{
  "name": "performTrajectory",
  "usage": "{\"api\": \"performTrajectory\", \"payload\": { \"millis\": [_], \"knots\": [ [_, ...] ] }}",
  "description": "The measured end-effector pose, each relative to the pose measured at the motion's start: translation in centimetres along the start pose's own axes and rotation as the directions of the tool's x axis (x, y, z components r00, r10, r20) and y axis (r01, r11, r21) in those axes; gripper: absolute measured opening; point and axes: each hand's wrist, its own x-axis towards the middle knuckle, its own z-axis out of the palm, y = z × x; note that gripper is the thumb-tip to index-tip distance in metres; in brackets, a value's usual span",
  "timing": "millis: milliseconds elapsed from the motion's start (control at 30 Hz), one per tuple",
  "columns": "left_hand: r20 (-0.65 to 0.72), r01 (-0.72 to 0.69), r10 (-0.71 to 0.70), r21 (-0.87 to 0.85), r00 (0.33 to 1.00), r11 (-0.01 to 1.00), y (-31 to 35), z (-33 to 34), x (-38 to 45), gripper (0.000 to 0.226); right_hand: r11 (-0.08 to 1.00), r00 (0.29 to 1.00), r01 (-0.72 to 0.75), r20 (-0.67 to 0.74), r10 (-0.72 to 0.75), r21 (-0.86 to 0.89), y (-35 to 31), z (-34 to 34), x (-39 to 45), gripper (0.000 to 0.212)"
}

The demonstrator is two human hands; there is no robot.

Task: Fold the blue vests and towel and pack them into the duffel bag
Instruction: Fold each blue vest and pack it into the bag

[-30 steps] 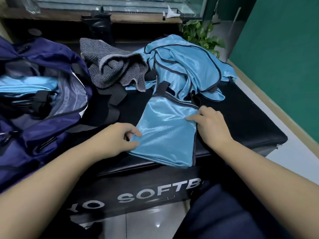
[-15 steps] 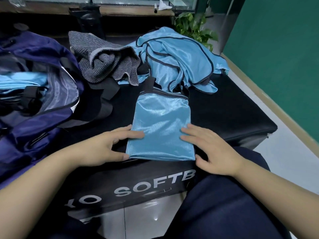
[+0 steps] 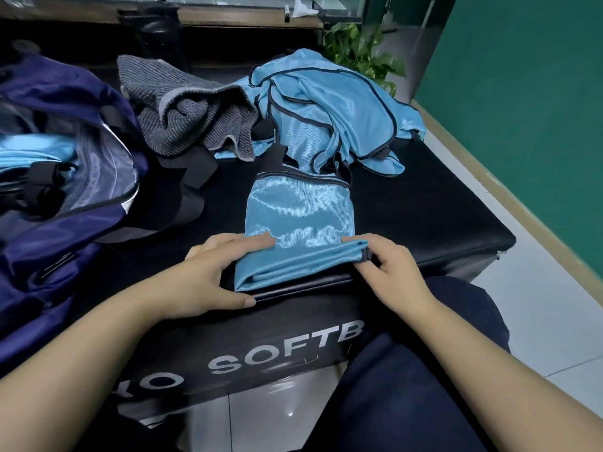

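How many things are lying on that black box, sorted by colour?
Light blue: 2 – the folded vest held by the left hand and right hand, and the vest heap behind it; how many vests are in the heap cannot be told.
Grey: 1 – the towel.
Navy: 1 – the duffel bag, with more light blue fabric inside.
Total: 4

Shiny light-blue vest [image 3: 300,216] with dark trim, grey ribbed towel [image 3: 189,115], navy duffel bag [image 3: 49,230].

I count my two hands, left [image 3: 208,272] and right [image 3: 388,265], on one folded vest [image 3: 298,223]. One crumpled vest pile [image 3: 329,115], one grey towel [image 3: 189,115], one bag [image 3: 65,177] holding folded blue, one plant [image 3: 362,50].
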Motion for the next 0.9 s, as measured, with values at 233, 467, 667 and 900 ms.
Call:
{"api": "performTrajectory", "payload": {
  "millis": [233,467,667,900],
  "knots": [
    [-0.393,-0.133,0.057,-0.170,0.918,0.976,0.7,0.9,2.1,0.042,0.960,0.980,-0.168,-0.065,0.186,0.224,-1.9,-0.3,1.0,0.022],
    [-0.476,-0.124,-0.015,-0.258,0.879,0.958,1.9,2.1,2.0,0.011,0.945,0.965,-0.237,-0.062,0.256,0.224,-2.1,-0.5,1.4,0.018],
    [-0.448,0.072,-0.199,-0.285,0.872,0.956,2.3,1.9,2.7,0.030,0.948,0.948,-0.318,0.009,0.317,0.030,-2.4,-0.1,3.5,0.049],
    [-0.454,0.302,-0.335,-0.145,0.825,0.942,3.9,1.2,3.6,0.035,0.879,0.879,-0.474,0.036,0.476,-0.054,-2.9,0.1,5.4,0.043]
  ]
}}
